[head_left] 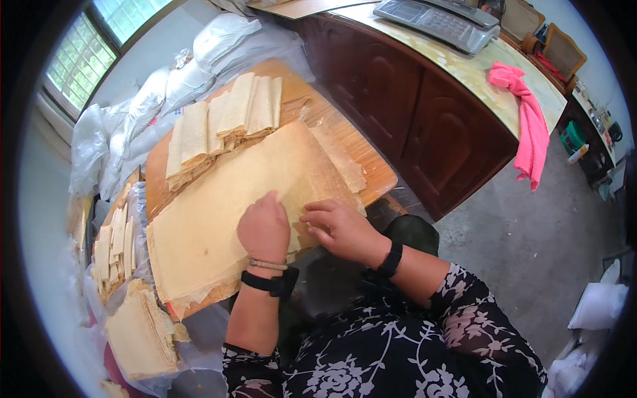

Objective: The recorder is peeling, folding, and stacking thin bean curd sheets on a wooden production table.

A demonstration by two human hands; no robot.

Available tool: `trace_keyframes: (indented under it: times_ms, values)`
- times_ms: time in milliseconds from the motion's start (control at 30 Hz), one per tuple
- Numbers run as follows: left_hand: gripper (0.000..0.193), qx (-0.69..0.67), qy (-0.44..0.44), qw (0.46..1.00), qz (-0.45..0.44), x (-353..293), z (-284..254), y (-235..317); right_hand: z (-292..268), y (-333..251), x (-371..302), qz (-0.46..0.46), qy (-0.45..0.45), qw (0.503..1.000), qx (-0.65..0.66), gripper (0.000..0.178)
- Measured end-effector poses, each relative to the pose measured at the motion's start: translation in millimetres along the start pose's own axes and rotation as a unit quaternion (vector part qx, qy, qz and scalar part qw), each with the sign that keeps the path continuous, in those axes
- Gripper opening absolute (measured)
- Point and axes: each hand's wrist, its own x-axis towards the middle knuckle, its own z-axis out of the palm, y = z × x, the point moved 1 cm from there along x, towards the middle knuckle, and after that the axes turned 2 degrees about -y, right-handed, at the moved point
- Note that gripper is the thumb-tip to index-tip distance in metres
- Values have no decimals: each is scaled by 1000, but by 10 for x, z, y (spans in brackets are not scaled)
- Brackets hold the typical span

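Observation:
A broad stack of thin, tan, crepe-like sheets (212,232) lies flat on a wooden table, with ragged edges toward me. Over its near right part is my left hand (264,229), back up, its fingers mostly hidden beneath and beyond it. My right hand (345,230) is beside it at the stack's right near edge, fingers bent and apart, with nothing visible between them. Whether either hand touches the top sheet I cannot tell. Behind the stack, several folded sheets (225,119) lie in an overlapping row.
The wooden table (371,179) holds the sheets. More folded pieces (114,249) and a stack (142,331) lie at the left, near plastic bags (166,93). Beyond stands a dark wooden cabinet (424,113) bearing a scale (438,23) and a pink cloth (527,126).

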Motion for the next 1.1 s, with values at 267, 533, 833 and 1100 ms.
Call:
trace_keyframes:
  times_ms: [267, 533, 833, 1100]
  values:
    - [33, -242, 87, 942, -217, 133, -501, -544, 146, -294, 173, -114, 5, 978, -177, 24]
    - [37, -346, 199, 865, -304, 118, -786, -891, 745, -262, 604, -59, -155, 966, -199, 21]
    - [31, -579, 221, 557, -553, -1141, -717, -2032, 931, -376, 683, -14, -140, 978, -152, 34]
    - [40, -559, 63, 586, -583, -1523, -427, -2161, 1737, -844, 1292, 239, -189, 951, 48, 61]
